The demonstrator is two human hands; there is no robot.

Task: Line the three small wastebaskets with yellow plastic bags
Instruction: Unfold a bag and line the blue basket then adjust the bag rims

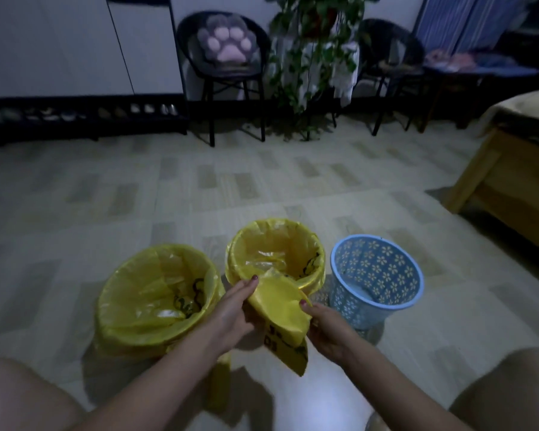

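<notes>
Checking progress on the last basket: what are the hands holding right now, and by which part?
Both hold one yellow plastic bag: the left hand pinches its upper left edge, the right hand its right edge.

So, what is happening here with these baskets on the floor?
A person is lining small wastebaskets with yellow bags. The left basket and the middle basket already have liners. The blue basket on the right is bare. The left hand and the right hand both grip a third yellow bag, which looks partly opened.
</notes>
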